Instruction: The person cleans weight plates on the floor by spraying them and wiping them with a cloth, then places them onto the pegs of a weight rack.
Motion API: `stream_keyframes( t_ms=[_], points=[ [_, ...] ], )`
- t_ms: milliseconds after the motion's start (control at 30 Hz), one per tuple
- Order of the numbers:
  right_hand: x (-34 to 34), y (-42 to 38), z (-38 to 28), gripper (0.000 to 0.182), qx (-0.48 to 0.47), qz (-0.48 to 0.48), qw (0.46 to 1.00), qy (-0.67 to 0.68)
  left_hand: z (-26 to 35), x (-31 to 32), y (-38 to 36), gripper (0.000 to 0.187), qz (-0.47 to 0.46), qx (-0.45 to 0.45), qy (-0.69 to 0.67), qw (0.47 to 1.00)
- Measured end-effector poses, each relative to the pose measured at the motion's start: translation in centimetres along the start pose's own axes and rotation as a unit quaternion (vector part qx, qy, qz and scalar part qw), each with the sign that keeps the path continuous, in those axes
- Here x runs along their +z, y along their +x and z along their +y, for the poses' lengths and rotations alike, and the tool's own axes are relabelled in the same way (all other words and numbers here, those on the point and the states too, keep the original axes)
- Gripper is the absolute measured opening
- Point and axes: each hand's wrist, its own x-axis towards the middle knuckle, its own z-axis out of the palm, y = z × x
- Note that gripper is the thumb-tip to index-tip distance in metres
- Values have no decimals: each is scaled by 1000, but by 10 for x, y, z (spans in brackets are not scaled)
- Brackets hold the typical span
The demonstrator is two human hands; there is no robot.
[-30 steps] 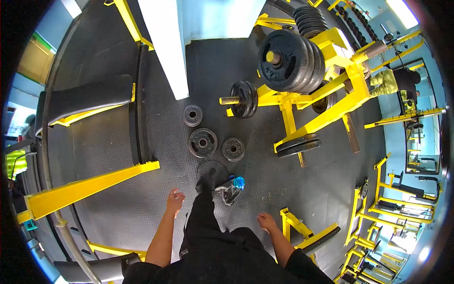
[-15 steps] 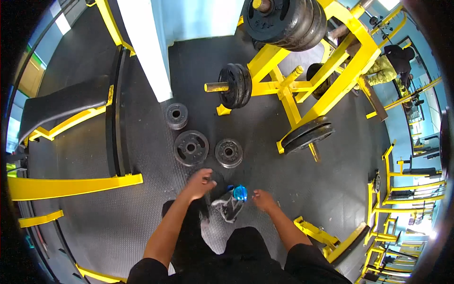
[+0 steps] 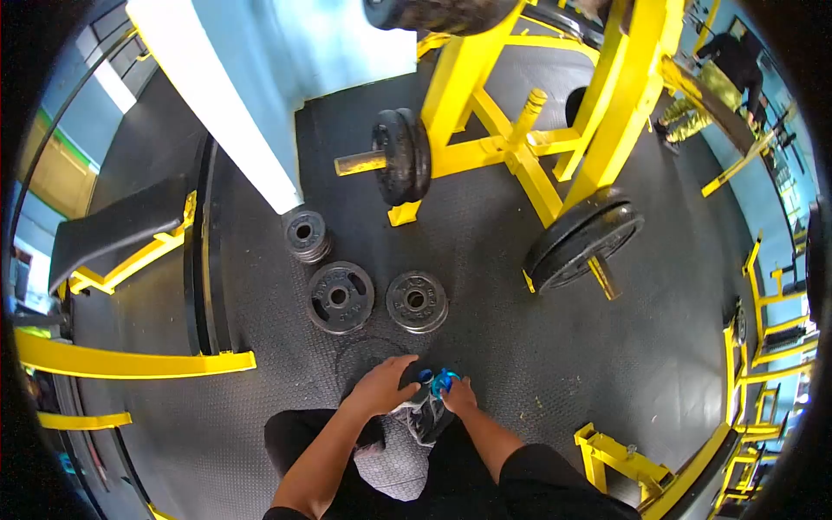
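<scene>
A blue-topped bottle point(image 3: 443, 381) stands on the floor in front of me. My right hand point(image 3: 460, 397) has its fingers closed on the bottle's blue top from the right. On the other side, my left hand point(image 3: 385, 387) reaches in with fingers apart and thumb pointing at the bottle, holding nothing. Between the hands a small blue round piece point(image 3: 425, 375) shows beside the bottle top; I cannot make out its kind. A crumpled grey cloth point(image 3: 423, 419) lies against the bottle, close to my legs.
Weight plates lie ahead on the black rubber floor: a large plate point(image 3: 341, 297), a small stack point(image 3: 417, 301) and another stack point(image 3: 308, 236). A yellow plate rack point(image 3: 520, 156) rises beyond them. Left is a black padded bench point(image 3: 130, 221). A person point(image 3: 728, 78) stands far right.
Both hands have moved in toward the bottle, and the right one has taken hold of its top. My view has lowered and shifted, so the plates appear larger and nearer.
</scene>
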Motion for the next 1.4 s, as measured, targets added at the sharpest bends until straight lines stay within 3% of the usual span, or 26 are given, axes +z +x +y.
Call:
stream_keyframes(
  t_ms=[67, 133, 233, 333, 400, 467, 533, 567, 633, 767, 833, 933, 1000, 1033, 1100, 1200, 1267, 1400],
  points=[
    [15, 2, 4, 61, 11, 42, 997, 58, 6, 9, 8, 63, -3, 29, -7, 1000],
    [19, -14, 9, 46, -88, 134, 982, 96, 5, 20, 6, 63, -5, 25, 0, 1000],
    [20, -31, 13, 44, -144, 159, 967, 139, 16, 26, -1, 66, -52, -28, 29, 998],
    [13, -50, 10, 42, -228, 208, 930, 198, 0, 54, 4, 68, -50, -3, 68, 996],
    [0, -75, 1, 44, -294, 238, 883, 277, 26, 60, 3, 66, -35, 1, 100, 994],
    [-7, -103, 0, 46, -320, 260, 871, 268, 32, 85, -9, 65, -17, -2, 126, 992],
    [-9, -129, -6, 48, -350, 291, 851, 262, 26, 104, -18, 61, 40, 81, -19, 996],
    [-7, -144, -8, 50, -352, 307, 838, 282, 26, 107, -27, 61, 42, 89, -13, 995],
    [3, -169, -10, 52, -358, 330, 822, 297, 43, 102, -53, 59, 40, 47, -100, 993],
    [16, -205, -27, 51, -400, 370, 781, 306, 45, 107, -99, 59, 46, 58, -167, 983],
    [23, -218, -32, 50, -415, 382, 763, 317, 39, 107, -114, 62, 50, 102, -121, 986],
    [29, -218, -29, 47, -419, 343, 811, 221, 22, 94, -117, 63, 57, 106, -13, 993],
    [25, -215, -38, 39, -442, 405, 764, 238, 47, 49, -130, 71, 42, 90, 71, 993],
    [25, -213, -42, 39, -446, 390, 770, 235, 43, 30, -125, 72, 54, 78, 103, 990],
    [20, -202, -48, 34, -402, 266, 807, 342, 42, -9, -120, 63, 116, 37, 47, 991],
    [17, -160, -65, 31, -430, 237, 815, 308, 7, -53, -106, 50, 331, 59, -7, 942],
    [11, -130, -86, 31, -419, 200, 832, 303, -37, -70, -92, 45, 420, 9, 52, 906],
    [31, -35, -130, 24, -412, 129, 858, 279, -55, -100, -93, 44, 415, -25, 17, 909]
  ],
)
